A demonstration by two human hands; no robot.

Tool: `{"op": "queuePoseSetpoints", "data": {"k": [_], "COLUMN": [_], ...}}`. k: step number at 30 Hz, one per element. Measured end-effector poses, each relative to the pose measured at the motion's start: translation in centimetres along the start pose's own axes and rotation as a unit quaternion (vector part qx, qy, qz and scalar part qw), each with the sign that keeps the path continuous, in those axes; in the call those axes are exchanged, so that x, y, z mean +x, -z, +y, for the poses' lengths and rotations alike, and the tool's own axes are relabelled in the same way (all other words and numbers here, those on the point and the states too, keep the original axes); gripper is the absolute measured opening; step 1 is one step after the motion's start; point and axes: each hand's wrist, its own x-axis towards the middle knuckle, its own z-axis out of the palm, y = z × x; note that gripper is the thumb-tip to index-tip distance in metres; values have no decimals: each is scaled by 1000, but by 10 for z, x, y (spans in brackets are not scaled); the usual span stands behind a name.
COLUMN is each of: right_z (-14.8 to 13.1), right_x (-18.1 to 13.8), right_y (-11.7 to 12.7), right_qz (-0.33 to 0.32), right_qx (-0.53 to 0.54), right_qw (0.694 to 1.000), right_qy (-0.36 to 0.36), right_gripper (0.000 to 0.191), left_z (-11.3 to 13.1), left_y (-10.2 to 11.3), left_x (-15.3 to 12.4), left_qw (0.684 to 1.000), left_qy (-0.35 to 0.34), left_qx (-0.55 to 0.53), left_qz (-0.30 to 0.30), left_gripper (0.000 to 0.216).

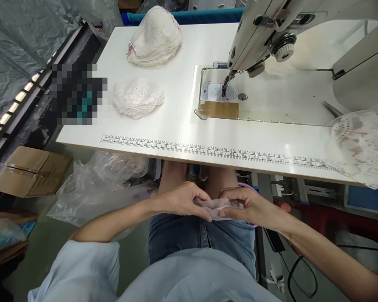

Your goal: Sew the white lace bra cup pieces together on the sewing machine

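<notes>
Both hands are low over my lap, below the front edge of the white sewing table (176, 134). My left hand (181, 199) and my right hand (250, 205) pinch the two ends of a small pale lace piece (219, 207) held between them, fingers closed on it. A sewing machine (290, 37) stands on the table at the back right, its needle (224, 90) over the metal plate. A ruler strip (208, 151) is printed along the table's front edge.
Two lace stacks lie on the table's left: a tall one (154, 37) at the back, a flatter one (138, 98) nearer. More lace (362, 144) sits at the right edge. A clear plastic bag (97, 188) and a cardboard box (31, 172) are on the floor to the left.
</notes>
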Motion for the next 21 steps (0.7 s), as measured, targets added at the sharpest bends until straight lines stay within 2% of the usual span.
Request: {"op": "queuePoseSetpoints", "data": {"k": [4,12,16,21], "right_z": [2,4,-2,1], "right_x": [-3,-5,-1,-3], "right_y": [1,0,-5,-3], "right_qz": [9,1,-5,5], "right_qx": [-22,-47,-66,-65], "right_qw": [1000,999,998,998], "right_qy": [-6,-2,2,-5], "right_gripper": [25,24,20,23], "left_z": [-3,-7,-3,1], "left_y": [-4,7,4,1], "left_x": [4,-7,-4,3], "left_qw": [1000,997,996,999], "left_qy": [14,37,17,11], "left_qx": [-9,-70,-78,-53], "left_qz": [24,-5,-25,6], "left_gripper": [30,25,31,33]}}
